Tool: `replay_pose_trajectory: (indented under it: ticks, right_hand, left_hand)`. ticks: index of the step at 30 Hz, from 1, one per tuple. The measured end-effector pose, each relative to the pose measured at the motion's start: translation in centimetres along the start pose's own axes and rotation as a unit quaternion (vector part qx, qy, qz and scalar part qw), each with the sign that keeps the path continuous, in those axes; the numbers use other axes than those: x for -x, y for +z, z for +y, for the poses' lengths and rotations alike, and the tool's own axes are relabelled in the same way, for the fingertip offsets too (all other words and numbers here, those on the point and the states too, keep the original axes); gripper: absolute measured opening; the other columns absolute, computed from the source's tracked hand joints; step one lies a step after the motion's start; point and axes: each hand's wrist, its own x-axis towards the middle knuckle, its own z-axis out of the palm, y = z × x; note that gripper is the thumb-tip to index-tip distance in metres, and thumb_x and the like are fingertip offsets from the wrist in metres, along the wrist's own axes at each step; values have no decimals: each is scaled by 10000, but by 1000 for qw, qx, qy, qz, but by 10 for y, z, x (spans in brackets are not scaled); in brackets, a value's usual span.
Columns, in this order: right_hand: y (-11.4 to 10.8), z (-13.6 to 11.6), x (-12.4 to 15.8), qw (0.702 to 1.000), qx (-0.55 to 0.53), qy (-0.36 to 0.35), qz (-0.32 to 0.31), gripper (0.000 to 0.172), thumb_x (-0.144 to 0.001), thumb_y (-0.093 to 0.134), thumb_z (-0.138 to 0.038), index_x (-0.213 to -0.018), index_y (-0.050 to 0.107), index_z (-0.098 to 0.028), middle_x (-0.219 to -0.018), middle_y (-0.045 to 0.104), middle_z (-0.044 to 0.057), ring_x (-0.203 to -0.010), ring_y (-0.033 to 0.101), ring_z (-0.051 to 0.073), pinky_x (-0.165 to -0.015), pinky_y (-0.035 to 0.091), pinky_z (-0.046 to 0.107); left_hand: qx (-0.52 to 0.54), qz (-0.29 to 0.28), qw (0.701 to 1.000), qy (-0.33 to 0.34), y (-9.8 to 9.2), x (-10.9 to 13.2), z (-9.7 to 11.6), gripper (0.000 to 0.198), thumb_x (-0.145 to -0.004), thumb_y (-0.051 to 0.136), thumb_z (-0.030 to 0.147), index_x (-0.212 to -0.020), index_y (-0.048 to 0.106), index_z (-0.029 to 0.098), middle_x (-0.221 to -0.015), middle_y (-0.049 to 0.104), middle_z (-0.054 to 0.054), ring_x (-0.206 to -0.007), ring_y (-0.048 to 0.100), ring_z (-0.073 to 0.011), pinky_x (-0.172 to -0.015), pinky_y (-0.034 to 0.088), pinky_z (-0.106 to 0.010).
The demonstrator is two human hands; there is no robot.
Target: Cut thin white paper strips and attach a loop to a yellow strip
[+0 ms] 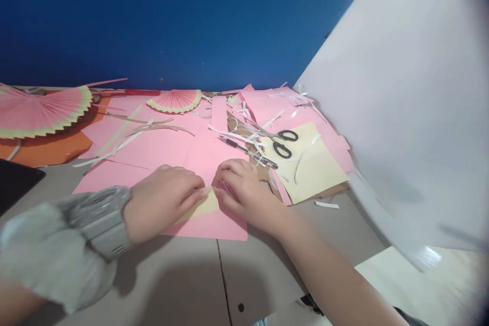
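Note:
Both hands meet over pink paper point(229, 229) on the grey table point(183, 265). My left hand point(168, 198), below a grey watch, pinches the edge of a pale yellow paper piece point(204, 206). My right hand point(244, 191) has its fingers curled and pinches the same piece close to the left fingertips. The yellow piece lies partly under my left hand, so its full shape is hidden. A pen point(248, 152) rests just beyond my right hand, and scissors point(282, 142) with black handles lie farther back on a yellow sheet point(317, 163).
Two pleated pink fans with yellow-green edges, a large one point(46, 109) and a small one point(175, 101), lie at the back left and centre. Paper strips point(122, 145) are scattered about. A dark object point(19, 183) sits at the left edge. A blue wall point(171, 20) stands behind.

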Motion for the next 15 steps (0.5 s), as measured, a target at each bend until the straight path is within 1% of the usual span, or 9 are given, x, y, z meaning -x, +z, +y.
replay_pose_trajectory:
  ticks: [2,5,8,10,12,15]
  right_hand:
    - [2,3,0,1000,-4,5,25,127,-854,469,-151,-905,571,-207,-997,557,35,-1017,469,179,-915,335,345]
    - [0,11,-1,995,-19,33,90,203,-880,414,-141,-991,571,-208,-1043,568,53,-1058,468,195,-930,339,363]
    - [-9,21,1,982,-39,80,164,254,-895,366,-139,-1078,531,-200,-1108,559,74,-1084,472,204,-927,364,363]
    - [-18,27,5,969,-39,126,208,235,-906,362,-172,-1077,519,-209,-1097,566,69,-1032,509,201,-867,406,346]
    - [-27,33,10,959,-15,171,224,209,-907,384,-207,-1066,520,-214,-1080,574,64,-975,535,203,-813,424,339]
    - [-39,39,21,956,41,216,193,139,-890,443,-246,-961,558,-213,-1007,597,51,-908,549,216,-788,416,355]
  left_hand:
    - [69,-7,997,-16,4,-10,5,332,-899,331,341,-741,593,212,-727,632,-13,-709,560,-191,-656,369,-312]
    - [152,10,988,-31,11,-12,5,318,-897,332,352,-743,575,216,-720,621,2,-694,551,-176,-624,369,-284]
    - [193,23,980,-39,16,-6,2,323,-896,324,374,-716,545,221,-668,578,17,-633,517,-163,-578,356,-276]
    - [200,35,978,-43,20,-3,1,326,-895,321,380,-667,489,219,-617,509,28,-588,474,-154,-546,338,-274]
    - [196,47,979,-42,22,-3,1,326,-893,322,381,-630,425,218,-587,437,36,-564,435,-147,-530,321,-274]
    - [178,64,981,-31,26,-4,1,327,-895,319,374,-610,348,218,-581,362,39,-559,401,-144,-532,308,-278]
